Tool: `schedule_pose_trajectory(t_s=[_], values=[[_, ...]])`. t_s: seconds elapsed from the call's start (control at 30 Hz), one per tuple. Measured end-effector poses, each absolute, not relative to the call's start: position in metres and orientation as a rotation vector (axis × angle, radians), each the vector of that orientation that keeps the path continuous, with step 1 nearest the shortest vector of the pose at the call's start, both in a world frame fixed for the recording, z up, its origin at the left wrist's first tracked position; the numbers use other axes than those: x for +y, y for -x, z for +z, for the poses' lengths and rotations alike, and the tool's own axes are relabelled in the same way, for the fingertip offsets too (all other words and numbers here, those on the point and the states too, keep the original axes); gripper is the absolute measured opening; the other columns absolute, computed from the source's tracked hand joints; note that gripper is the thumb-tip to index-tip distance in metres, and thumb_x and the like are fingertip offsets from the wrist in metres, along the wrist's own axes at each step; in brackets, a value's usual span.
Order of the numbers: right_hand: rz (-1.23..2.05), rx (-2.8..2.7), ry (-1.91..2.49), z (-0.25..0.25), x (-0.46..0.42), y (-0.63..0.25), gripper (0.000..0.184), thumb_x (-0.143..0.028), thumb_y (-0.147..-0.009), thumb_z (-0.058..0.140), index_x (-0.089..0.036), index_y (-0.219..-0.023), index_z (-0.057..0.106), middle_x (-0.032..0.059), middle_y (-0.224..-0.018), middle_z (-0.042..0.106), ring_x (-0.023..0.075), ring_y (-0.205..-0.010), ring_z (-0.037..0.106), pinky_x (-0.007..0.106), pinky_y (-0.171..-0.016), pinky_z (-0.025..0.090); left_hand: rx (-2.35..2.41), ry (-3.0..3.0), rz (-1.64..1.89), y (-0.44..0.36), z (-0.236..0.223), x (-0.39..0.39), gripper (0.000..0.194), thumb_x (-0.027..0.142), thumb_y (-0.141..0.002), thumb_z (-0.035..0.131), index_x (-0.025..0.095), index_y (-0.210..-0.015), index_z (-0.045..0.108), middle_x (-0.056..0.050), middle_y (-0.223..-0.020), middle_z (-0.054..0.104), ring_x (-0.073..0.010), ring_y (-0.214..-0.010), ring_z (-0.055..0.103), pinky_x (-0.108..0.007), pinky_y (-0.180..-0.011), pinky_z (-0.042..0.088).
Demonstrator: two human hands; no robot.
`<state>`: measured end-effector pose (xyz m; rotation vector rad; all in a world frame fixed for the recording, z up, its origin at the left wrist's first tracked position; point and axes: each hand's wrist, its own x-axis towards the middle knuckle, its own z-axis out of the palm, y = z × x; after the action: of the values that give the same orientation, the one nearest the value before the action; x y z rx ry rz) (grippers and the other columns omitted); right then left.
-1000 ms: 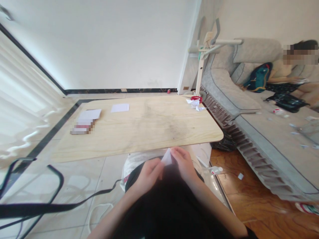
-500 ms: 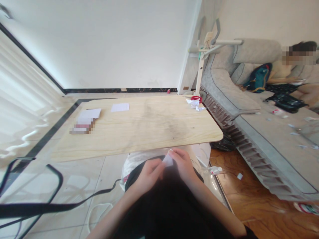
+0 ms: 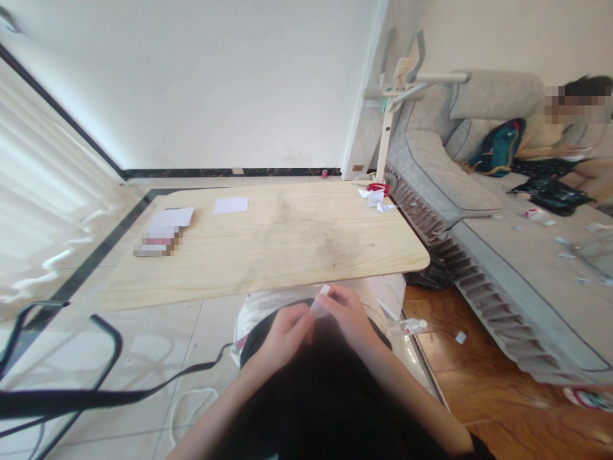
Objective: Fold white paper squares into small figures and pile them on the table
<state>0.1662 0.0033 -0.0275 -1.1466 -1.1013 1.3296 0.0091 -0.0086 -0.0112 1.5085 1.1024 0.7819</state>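
Observation:
Between my two hands, above my lap and just off the table's near edge, is a small folded piece of white paper (image 3: 324, 291). My left hand (image 3: 290, 332) pinches its lower left part with thumb and fingers. My right hand (image 3: 345, 311) grips it from the right, thumb and fingertips closed on it. One narrow end of the paper sticks up past the right fingertips; its lower part is partly covered by the fingers. The pale wooden table (image 3: 268, 249) lies right in front of both hands.
White paper sheets (image 3: 230, 205) and a paper stack (image 3: 171, 218) lie on the table's left. Folded white paper pieces (image 3: 375, 197) sit by red-handled scissors (image 3: 378, 188) at the far right corner. A person (image 3: 541, 144) sits on the grey sofa (image 3: 527, 268). A bottle (image 3: 414, 326) stands on the floor.
The right thumb and fingers have shifted slightly on the paper, and more of its upper end now shows above them. The left hand has barely moved.

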Motion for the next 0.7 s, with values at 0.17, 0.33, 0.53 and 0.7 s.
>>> schedule_pose_trajectory(t_s=[0.17, 0.33, 0.53, 0.7], values=[[1.209, -0.989, 1.192, -0.029, 0.005, -0.17, 0.026, -0.039, -0.08, 0.068, -0.019, -0.064, 0.061, -0.004, -0.055, 0.05, 0.0121, -0.053, 0.045, 0.025, -0.052, 0.036, 1.128, -1.376, 0.753, -0.008, -0.011, -0.005, 0.056, 0.045, -0.096, 0.034, 0.019, -0.05, 0.054, -0.001, -0.05, 0.054, -0.0141, -0.054, 0.053, -0.025, -0.062, 0.045], [1.112, -1.187, 1.124, -0.027, 0.001, -0.17, 0.014, -0.034, -0.082, 0.068, -0.021, -0.079, 0.071, -0.0002, -0.071, 0.061, 0.016, -0.065, 0.053, 0.029, -0.062, 0.042, 0.968, -1.031, 0.737, -0.012, -0.023, -0.001, 0.067, 0.061, -0.094, 0.024, 0.018, -0.055, 0.057, -0.001, -0.044, 0.051, -0.013, -0.044, 0.049, -0.025, -0.049, 0.041], [1.019, -1.39, 1.037, -0.028, -0.003, -0.171, 0.006, -0.027, -0.085, 0.067, -0.025, -0.083, 0.073, 0.0012, -0.078, 0.06, 0.0185, -0.076, 0.057, 0.031, -0.07, 0.044, 0.934, -0.872, 0.901, -0.01, -0.027, 0.001, 0.042, 0.045, -0.09, 0.052, 0.015, -0.06, 0.057, 0.002, -0.049, 0.051, -0.0096, -0.044, 0.047, -0.022, -0.045, 0.037], [1.051, -1.283, 0.98, -0.034, -0.003, -0.169, 0.029, -0.022, -0.082, 0.067, -0.028, -0.11, 0.064, 0.0007, -0.088, 0.06, 0.0167, -0.077, 0.057, 0.03, -0.069, 0.046, 0.895, -0.806, 0.945, -0.009, -0.026, 0.001, 0.025, 0.036, -0.084, 0.064, 0.016, -0.07, 0.058, 0.003, -0.055, 0.06, -0.0093, -0.045, 0.053, -0.02, -0.045, 0.039]])
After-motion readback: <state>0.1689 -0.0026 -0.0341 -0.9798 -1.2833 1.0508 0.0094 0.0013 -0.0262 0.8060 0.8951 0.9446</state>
